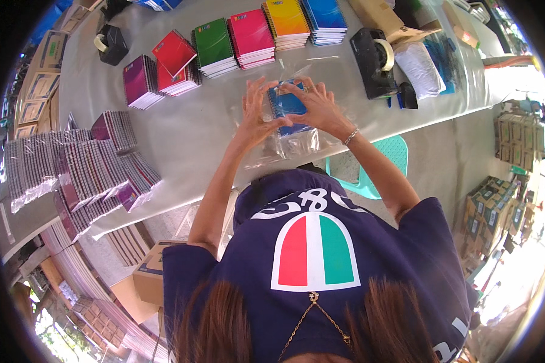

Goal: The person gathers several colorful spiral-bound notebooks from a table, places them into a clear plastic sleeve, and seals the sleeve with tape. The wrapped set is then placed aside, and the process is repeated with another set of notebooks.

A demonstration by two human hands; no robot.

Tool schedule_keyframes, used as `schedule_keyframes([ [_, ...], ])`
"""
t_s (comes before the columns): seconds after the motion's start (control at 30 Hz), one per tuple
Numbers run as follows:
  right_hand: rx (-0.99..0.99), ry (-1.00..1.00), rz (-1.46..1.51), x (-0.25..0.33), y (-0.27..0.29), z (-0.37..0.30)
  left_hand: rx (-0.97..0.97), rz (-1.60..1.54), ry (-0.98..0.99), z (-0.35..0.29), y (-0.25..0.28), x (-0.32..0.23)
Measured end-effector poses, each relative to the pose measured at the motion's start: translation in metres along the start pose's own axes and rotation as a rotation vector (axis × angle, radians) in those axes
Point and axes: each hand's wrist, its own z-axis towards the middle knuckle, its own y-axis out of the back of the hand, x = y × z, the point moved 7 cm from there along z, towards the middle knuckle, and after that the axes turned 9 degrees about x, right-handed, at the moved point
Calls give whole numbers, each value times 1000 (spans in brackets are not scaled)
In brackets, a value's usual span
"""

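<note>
In front of me on the table is a blue spiral notebook (289,104) with clear plastic film (297,145) around and under it. My left hand (259,118) is at its left edge, fingers spread and curved, thumb reaching over the cover. My right hand (321,107) lies across its right side, fingers apart, with the thumb close to the left one. The two hands form a ring over the cover. Whether the fingertips pinch the film cannot be made out.
Purple, red, green (214,45), pink, yellow and blue notebook stacks line the table's far side. Tape dispensers stand at left (110,45) and right (372,63). Many bundled notebooks (97,163) cover the left end. A green plastic stool (390,157) stands at the front edge.
</note>
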Motion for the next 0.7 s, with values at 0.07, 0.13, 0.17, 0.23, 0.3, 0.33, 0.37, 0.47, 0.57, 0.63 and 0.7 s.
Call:
schedule_keyframes([
  [0.07,-22,-2,-6,2,-1,3,48,138,98,-2,-4,9],
  [0.13,-25,-2,-13,3,-1,6,56,259,207,-2,-4,17],
  [0.17,-17,-1,-16,3,-1,7,38,310,266,-1,-2,20],
  [0.23,-33,15,-5,2,0,7,19,340,337,-3,-1,24],
  [0.3,-81,41,25,-2,-4,6,19,298,361,-7,1,29],
  [0.33,-172,62,97,-10,-1,6,25,299,389,-9,3,31],
  [0.37,-264,75,165,-23,5,1,34,294,410,-8,3,28],
  [0.47,-843,-63,4,-83,56,-51,39,285,428,-9,4,27],
  [0.57,-1112,-389,46,-189,83,-112,40,275,425,-8,4,28],
  [0.63,-687,-429,855,-263,63,-106,47,273,438,-7,2,28],
  [0.7,-565,-342,1006,-269,66,-101,46,278,462,-7,2,28],
])
